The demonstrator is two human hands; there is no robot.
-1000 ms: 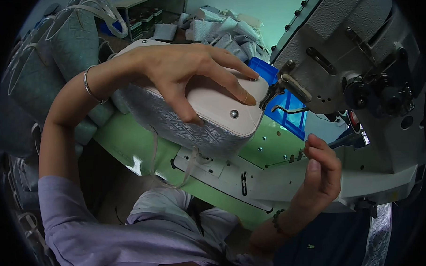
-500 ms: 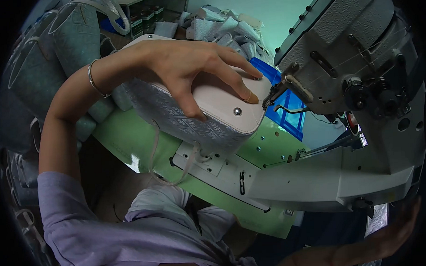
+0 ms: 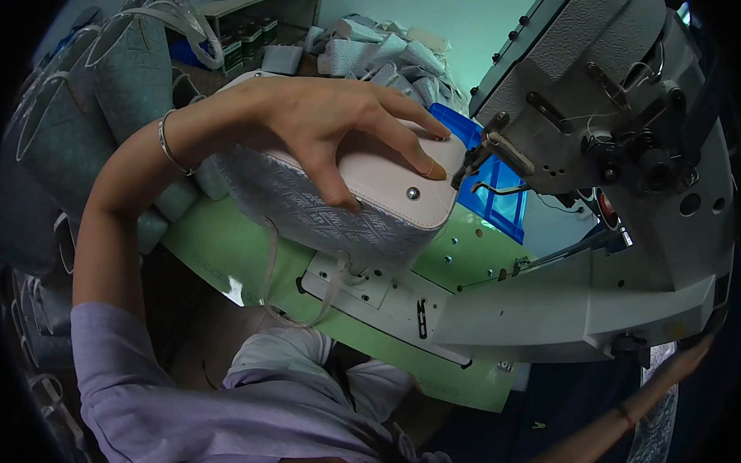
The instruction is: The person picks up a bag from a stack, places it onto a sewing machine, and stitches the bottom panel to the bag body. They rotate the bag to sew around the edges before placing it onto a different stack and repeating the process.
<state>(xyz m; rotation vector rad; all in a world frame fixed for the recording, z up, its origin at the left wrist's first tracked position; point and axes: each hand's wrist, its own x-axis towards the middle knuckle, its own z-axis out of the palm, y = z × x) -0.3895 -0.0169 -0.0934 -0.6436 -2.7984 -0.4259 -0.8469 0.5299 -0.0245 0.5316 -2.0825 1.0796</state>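
My left hand lies spread on a small bag with grey woven sides and a pale pink base carrying metal studs. The thumb presses the bag's side and the fingers reach across the base, fingertips close to the presser foot of the sewing machine. The bag sits tilted on the machine's white arm, and a thin strap hangs from it. My right forearm stretches low at the right, with the hand mostly hidden behind the machine's end.
The green table runs under the machine. A blue crate stands behind the needle. Several grey bags with white handles are stacked at the left, and a pile of fabric pieces lies at the back.
My right hand dropped from in front of the machine bed and swung to the far right, behind the machine's end. My left hand stayed on the bag.
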